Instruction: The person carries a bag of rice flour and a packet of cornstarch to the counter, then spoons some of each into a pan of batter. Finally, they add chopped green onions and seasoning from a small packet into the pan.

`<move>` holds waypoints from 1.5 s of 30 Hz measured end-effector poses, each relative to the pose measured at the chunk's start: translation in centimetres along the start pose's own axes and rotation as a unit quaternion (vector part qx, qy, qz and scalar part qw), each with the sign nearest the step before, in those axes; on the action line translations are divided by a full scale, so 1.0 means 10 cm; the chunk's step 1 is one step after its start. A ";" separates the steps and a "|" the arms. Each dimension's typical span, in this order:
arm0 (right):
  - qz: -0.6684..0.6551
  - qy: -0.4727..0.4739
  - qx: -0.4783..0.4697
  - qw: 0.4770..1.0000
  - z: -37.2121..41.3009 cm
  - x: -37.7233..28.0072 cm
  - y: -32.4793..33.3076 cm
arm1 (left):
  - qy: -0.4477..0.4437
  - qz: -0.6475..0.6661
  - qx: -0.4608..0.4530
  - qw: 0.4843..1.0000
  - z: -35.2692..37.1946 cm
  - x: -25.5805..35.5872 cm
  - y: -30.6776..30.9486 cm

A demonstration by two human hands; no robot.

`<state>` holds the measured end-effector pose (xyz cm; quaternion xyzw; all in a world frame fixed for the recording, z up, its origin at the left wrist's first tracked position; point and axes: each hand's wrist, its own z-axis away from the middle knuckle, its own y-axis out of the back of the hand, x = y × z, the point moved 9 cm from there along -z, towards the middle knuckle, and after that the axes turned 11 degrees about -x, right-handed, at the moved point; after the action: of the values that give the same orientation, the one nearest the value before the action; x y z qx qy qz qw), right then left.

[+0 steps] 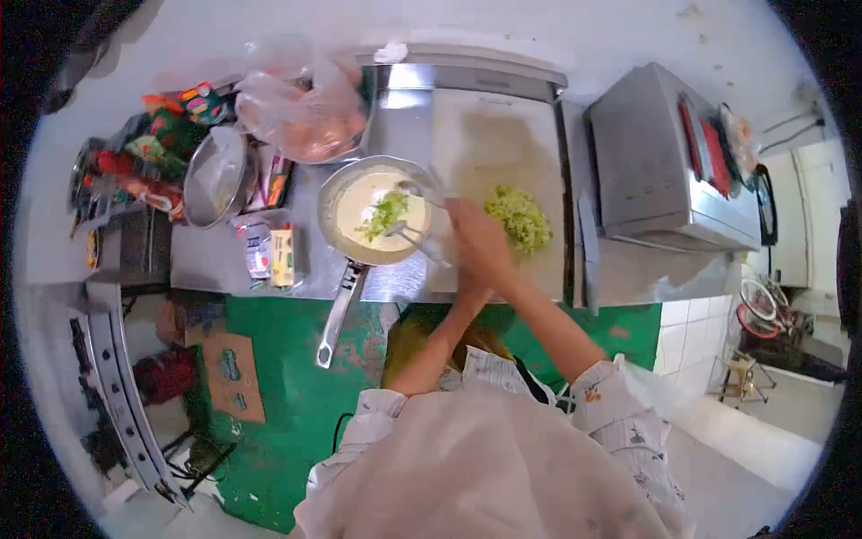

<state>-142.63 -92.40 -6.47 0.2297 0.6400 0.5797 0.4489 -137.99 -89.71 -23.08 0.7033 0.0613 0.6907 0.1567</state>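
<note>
A metal frying pan (334,193) stands on the steel counter, holding pale batter (359,202) with chopped greens (386,214) on top. Its long handle (337,314) points toward me. My right hand (476,229) reaches to the pan's right rim, fingers toward the batter; whether it holds anything is unclear. My left hand (469,280) lies just below it, partly covered, at the end of a metal utensil (415,241) whose head rests in the batter. A second spoon (415,189) lies at the pan's far side. A pile of chopped greens (519,216) sits on the cutting board (489,135).
A metal bowl (215,175) and a plastic bag (301,108) sit left of the pan, with packets (269,250) and colourful wrappers (166,135). A steel appliance (664,162) stands at the right. Below the counter edge there is green floor (287,377).
</note>
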 end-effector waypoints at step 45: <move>-0.087 -0.261 0.168 0.947 1.92 1.44 -0.37 | -0.029 -0.024 0.028 0.999 0.01 0.70 0.37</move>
<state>-132.69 -71.18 -13.02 0.3885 0.6064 0.3424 0.6034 -138.15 -91.08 -15.24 0.7256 0.0930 0.6640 0.1549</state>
